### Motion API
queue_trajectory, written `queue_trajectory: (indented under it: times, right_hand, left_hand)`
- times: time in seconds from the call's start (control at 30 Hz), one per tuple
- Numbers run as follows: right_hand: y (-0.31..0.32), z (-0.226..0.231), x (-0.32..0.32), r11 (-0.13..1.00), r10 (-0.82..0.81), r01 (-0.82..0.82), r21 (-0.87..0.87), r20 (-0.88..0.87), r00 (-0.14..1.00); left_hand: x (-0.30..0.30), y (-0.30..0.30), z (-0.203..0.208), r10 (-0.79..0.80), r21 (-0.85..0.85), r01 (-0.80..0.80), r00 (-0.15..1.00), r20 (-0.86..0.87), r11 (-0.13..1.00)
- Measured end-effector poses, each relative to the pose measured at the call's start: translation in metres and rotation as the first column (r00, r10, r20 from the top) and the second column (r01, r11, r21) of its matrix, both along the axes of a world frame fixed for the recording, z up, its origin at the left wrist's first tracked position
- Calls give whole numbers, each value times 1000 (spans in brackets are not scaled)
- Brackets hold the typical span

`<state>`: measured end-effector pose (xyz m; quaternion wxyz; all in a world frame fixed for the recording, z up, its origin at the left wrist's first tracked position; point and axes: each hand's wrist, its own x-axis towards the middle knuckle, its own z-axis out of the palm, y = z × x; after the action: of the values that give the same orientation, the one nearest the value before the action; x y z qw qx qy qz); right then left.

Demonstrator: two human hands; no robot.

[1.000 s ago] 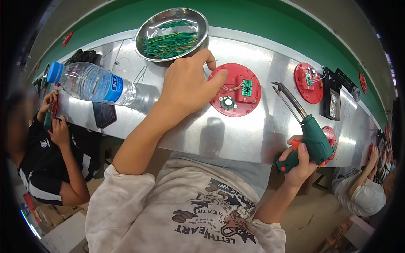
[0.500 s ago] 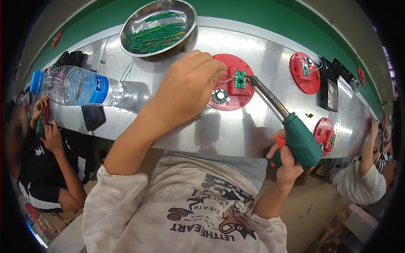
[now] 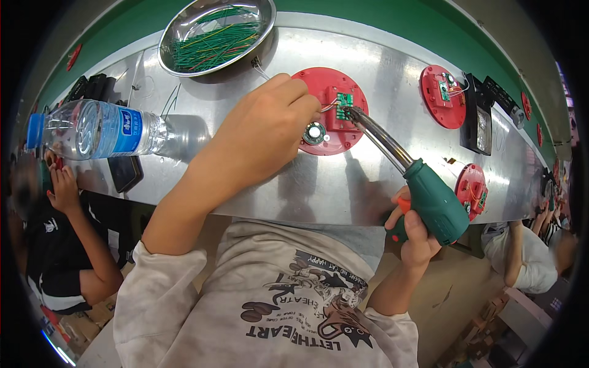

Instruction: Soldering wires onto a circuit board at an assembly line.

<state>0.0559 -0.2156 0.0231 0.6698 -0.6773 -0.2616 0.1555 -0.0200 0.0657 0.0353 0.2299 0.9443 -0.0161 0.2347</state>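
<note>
— 2 hands, 1 joint: the left hand [image 3: 264,132] rests on the red disc [image 3: 329,111], fingers curled shut and pinching thin wires against the small green board [image 3: 344,100] just past its fingertips. I judge that pinch is there to keep the wires from moving on the board.

— And the right hand [image 3: 414,230]?

— It is closed in a fist around the green handle of the soldering iron [image 3: 399,165], low and off the bench edge, probably so the hot end sits far from the fingers.

— Which way does the iron point?

— Its long axis runs diagonally, from the handle in the right hand up and toward the left hand. The bent metal tip lands on the board, right beside the left fingertips.

— What else is near?

— A steel bowl [image 3: 216,35] of green wires lies beyond the left hand, a water bottle [image 3: 98,130] lies on its side to that hand's left, and 2 more red discs sit past the right hand.
</note>
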Motion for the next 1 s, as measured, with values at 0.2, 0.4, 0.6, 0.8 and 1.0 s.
queue_trajectory:
  times: [0.2, 0.4, 0.6, 0.8, 1.0]
  right_hand:
    - [-4, -1, 0, 1000, -5, 5, -1, -11, 1000]
    - [-5, 2, 1, 999, -10, 10, 35, 19, 1000]
    - [-5, 1, 0, 999, -9, 9, -35, 18, 1000]
    - [-4, 1, 1, 1000, 13, -12, -29, 39, 999]
    - [-2, 2, 1, 999, 0, 0, -36, -8, 1000]
  left_hand:
    - [3, -2, 3, 36, -28, -33, 996, 84, 999]
    - [5, -6, -5, -10, -12, 11, 991, 132, 1000]
    - [8, -7, -19, 17, -4, -16, 982, 190, 1000]
    - [9, -6, -24, 50, 22, -57, 970, 238, 998]
    - [10, -9, -29, 71, 40, -81, 974, 215, 996]
